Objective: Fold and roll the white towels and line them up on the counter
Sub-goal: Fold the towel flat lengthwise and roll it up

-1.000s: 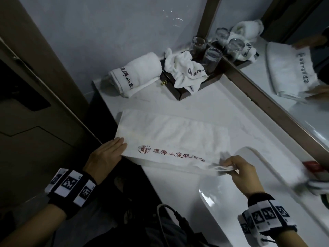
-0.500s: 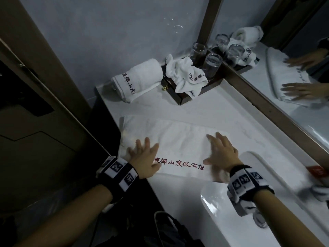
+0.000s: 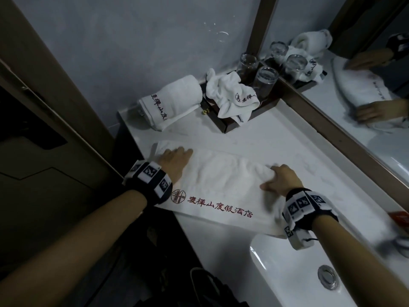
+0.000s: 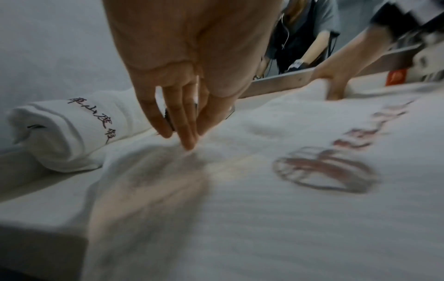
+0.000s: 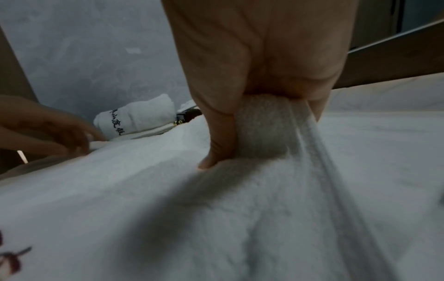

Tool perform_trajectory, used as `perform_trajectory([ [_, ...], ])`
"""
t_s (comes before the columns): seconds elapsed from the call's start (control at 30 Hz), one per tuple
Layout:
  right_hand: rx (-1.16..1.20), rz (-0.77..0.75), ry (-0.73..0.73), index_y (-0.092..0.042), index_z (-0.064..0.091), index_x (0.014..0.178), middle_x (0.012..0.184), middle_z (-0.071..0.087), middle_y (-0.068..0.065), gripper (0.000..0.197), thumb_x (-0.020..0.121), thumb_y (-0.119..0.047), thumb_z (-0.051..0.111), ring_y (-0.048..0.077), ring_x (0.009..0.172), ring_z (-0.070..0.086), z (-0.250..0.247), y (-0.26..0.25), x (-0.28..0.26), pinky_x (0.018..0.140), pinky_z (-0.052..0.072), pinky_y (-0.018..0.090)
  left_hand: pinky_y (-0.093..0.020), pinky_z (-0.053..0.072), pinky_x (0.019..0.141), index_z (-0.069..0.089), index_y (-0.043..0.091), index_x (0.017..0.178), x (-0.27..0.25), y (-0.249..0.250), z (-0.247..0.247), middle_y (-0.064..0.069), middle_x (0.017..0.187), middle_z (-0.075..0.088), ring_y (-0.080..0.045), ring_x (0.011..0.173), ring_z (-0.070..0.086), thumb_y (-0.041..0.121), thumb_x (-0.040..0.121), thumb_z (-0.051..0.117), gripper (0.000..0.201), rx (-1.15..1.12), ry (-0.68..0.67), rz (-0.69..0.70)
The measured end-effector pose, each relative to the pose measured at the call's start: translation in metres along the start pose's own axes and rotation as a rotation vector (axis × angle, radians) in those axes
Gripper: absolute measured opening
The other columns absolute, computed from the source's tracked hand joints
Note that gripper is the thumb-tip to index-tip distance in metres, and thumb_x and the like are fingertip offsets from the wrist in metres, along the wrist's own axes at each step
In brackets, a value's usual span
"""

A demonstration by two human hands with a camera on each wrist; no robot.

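The folded towel (image 3: 223,187) lies flat on the counter (image 3: 261,140), its long edge with red lettering toward the person and its right end just beside the sink (image 3: 287,273).

Left hand (image 3: 174,161): laid flat on the towel's left end. The fingers (image 4: 185,121) are straight and pressed together, tips touching the cloth. No fold of cloth is taken up between them.

Right hand (image 3: 280,181): on the towel's right end. The thumb (image 5: 220,140) presses down into the pile, and a raised ridge of cloth (image 5: 261,125) is gripped between thumb and curled fingers. The hem runs from this grip down toward the wrist. The fingertips are hidden behind the cloth.

Beyond the left fingertips, well apart, a rolled towel (image 3: 170,101) lies against the wall with its black lettering facing outward. To the right of that roll, a crumpled towel (image 3: 230,96) sits draped over a dark tray (image 3: 228,127). Two glasses (image 3: 264,82) stand on the tray behind the crumpled towel, next to the mirror (image 3: 365,89). Beyond the right fingertips is bare counter up to the mirror frame.
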State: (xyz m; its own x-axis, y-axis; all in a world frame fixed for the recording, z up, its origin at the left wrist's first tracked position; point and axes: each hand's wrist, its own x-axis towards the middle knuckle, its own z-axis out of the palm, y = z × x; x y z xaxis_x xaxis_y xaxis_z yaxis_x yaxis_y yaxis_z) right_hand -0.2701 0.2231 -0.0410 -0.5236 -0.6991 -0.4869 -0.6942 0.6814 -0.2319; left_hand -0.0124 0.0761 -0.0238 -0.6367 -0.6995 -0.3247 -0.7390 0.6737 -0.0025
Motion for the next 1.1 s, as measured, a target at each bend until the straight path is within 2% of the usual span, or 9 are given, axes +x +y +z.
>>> perform_trajectory([
  [0.13,0.124,0.024,0.015,-0.011,0.045,0.132,0.13,0.046,0.014,0.071,0.072,-0.032,0.077,0.031,0.12,0.045,0.002,0.008,-0.001,0.097,0.037,0.036,-0.046,0.015,0.116,0.006,0.021,0.146,0.04,-0.008,-0.007,-0.005,0.156,0.003,-0.025,0.143,0.005,0.0,0.079,0.06,0.09,0.057,-0.141,0.088],
  [0.37,0.23,0.058,0.012,-0.006,0.052,0.12,0.119,0.059,0.014,0.059,0.072,-0.029,0.077,0.032,0.11,0.053,0.006,0.011,0.001,0.087,0.04,0.035,-0.045,0.019,0.113,0.03,0.009,0.131,0.061,-0.003,-0.002,-0.013,0.131,0.038,-0.03,0.124,0.037,0.017,0.069,0.07,0.074,0.246,-0.129,0.132],
  [0.53,0.11,0.033,0.062,-0.012,0.049,0.122,0.122,0.057,0.012,0.054,0.077,-0.032,0.071,0.031,0.113,0.048,0.01,0.009,-0.005,0.09,0.036,0.036,-0.039,0.029,0.107,0.05,0.017,0.112,0.047,-0.042,-0.006,-0.008,0.121,0.051,-0.028,0.115,0.045,0.034,0.074,0.062,0.043,-0.007,-0.096,-0.001],
  [0.63,-0.215,-0.069,0.208,-0.023,0.05,0.124,0.132,0.041,0.005,0.051,0.077,-0.033,0.067,0.03,0.122,0.03,0.012,-0.001,-0.01,0.1,0.022,0.041,-0.033,0.039,0.088,0.054,0.023,0.099,0.027,-0.06,-0.009,-0.009,0.111,0.063,-0.03,0.108,0.053,0.035,0.078,0.065,0.027,-0.288,-0.013,-0.084],
  [0.73,-0.419,-0.243,0.281,-0.021,0.052,0.12,0.127,0.043,0.003,0.042,0.079,-0.023,0.061,0.028,0.115,0.038,0.011,-0.031,-0.009,0.091,0.029,0.037,-0.036,0.048,0.077,0.06,0.018,0.082,0.007,-0.067,-0.018,-0.008,0.089,0.066,-0.03,0.089,0.061,0.026,0.073,0.072,0.017,-0.575,0.107,-0.083],
  [0.83,-0.25,-0.21,0.222,-0.015,0.054,0.103,0.109,0.058,0.008,0.021,0.083,-0.013,0.05,0.03,0.097,0.057,0.002,-0.071,-0.006,0.074,0.041,0.033,-0.033,0.05,0.086,0.064,0.011,0.079,-0.01,-0.069,-0.035,-0.011,0.084,0.064,-0.031,0.088,0.063,0.007,0.074,0.071,0.01,-0.833,0.168,0.013],
  [0.93,-0.072,-0.192,0.097,-0.017,0.044,0.094,0.093,0.065,0.012,0.018,0.078,-0.013,0.05,0.031,0.082,0.065,-0.013,-0.104,0.0,0.074,0.051,0.035,0.003,0.039,0.068,0.071,0.009,0.091,-0.033,-0.08,-0.062,0.001,0.085,0.061,-0.014,0.081,0.057,0.008,0.072,0.074,0.019,-0.856,0.4,-0.035],
  [1.03,0.135,-0.329,0.06,-0.014,0.053,0.112,0.098,0.065,0.016,0.03,0.083,-0.014,0.058,0.031,0.087,0.066,-0.03,-0.135,0.009,0.084,0.051,0.04,-0.008,0.038,0.066,0.07,0.011,0.098,-0.068,-0.093,-0.099,0.012,0.089,0.06,-0.008,0.084,0.055,0.022,0.076,0.069,0.025,-0.736,0.532,-0.051],
  [1.1,0.269,-0.523,0.196,-0.006,0.06,0.111,0.105,0.06,0.02,0.03,0.081,-0.006,0.061,0.027,0.097,0.058,-0.044,-0.152,0.013,0.087,0.044,0.03,-0.012,0.038,0.067,0.069,0.01,0.093,-0.096,-0.096,-0.122,0.018,0.085,0.065,0.001,0.078,0.058,0.033,0.074,0.062,0.031,-0.745,0.602,0.068],
])
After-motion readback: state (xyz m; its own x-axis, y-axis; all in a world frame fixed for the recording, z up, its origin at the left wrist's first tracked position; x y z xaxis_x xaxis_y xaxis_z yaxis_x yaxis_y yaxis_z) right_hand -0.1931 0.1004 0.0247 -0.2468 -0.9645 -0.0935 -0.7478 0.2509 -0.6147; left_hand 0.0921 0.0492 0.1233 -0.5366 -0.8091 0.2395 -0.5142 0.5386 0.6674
